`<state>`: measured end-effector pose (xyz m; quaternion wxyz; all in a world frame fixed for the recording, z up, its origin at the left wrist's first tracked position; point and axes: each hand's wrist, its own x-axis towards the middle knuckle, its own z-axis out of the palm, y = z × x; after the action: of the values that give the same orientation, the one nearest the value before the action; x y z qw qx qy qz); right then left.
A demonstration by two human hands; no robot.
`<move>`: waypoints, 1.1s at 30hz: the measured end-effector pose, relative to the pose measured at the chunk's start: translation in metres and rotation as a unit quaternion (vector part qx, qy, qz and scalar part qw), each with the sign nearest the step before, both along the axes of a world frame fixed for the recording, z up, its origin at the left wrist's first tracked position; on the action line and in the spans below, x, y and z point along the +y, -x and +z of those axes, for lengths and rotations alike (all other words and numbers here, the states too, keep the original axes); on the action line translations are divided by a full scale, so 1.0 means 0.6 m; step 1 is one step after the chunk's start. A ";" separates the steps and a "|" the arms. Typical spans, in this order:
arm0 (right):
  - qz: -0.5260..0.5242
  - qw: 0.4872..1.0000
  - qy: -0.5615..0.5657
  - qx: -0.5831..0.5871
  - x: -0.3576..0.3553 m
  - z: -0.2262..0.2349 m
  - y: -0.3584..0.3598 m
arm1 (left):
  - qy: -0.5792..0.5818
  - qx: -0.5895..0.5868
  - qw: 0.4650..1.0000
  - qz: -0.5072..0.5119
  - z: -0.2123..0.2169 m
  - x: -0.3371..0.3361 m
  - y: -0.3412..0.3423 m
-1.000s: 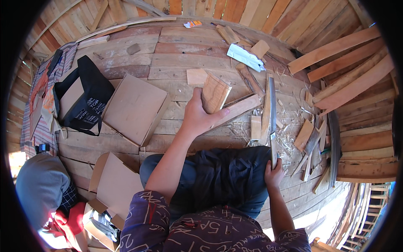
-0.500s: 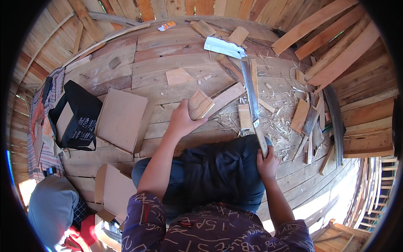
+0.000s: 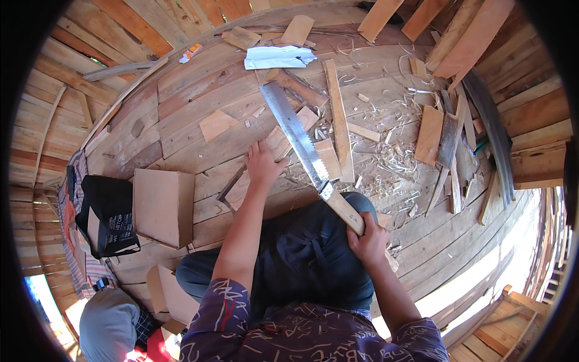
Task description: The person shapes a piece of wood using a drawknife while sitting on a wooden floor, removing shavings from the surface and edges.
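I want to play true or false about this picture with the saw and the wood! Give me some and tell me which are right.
1. The right hand grips the wooden handle of the saw. True.
2. The left hand is holding a hammer. False: it presses down on a wooden strip on the plank floor.
3. The saw blade lies across the wood close to the left hand. True.
4. The black bag sits to the person's right. False: it is on the person's left, beside a flat brown board.
5. Curly wood shavings lie on the floor to the right of the saw. True.
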<state>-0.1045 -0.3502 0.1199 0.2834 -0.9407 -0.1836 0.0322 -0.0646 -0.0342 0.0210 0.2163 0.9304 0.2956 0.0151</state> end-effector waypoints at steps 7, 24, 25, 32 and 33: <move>0.063 0.916 -0.268 0.291 -0.048 0.007 -0.090 | -0.057 -0.029 0.998 0.005 -0.058 0.019 -0.021; 0.179 0.969 -0.018 0.172 0.044 -0.167 -0.249 | -0.054 -0.052 0.997 0.027 -0.074 0.038 -0.080; 0.179 0.969 -0.018 0.168 0.044 -0.173 -0.247 | -0.036 -0.045 0.998 0.031 -0.075 0.043 -0.080; 0.197 0.972 -0.027 0.129 0.039 -0.199 -0.245 | -0.012 -0.033 0.999 0.035 -0.069 0.056 -0.085; 0.201 0.971 -0.018 0.128 0.039 -0.201 -0.246 | -0.006 -0.032 0.999 0.035 -0.068 0.057 -0.086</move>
<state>0.0432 -0.3267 -0.0007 0.3093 -0.8672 -0.3317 0.2055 -0.0130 0.0000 -0.0197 0.2191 0.9200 0.3205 0.0541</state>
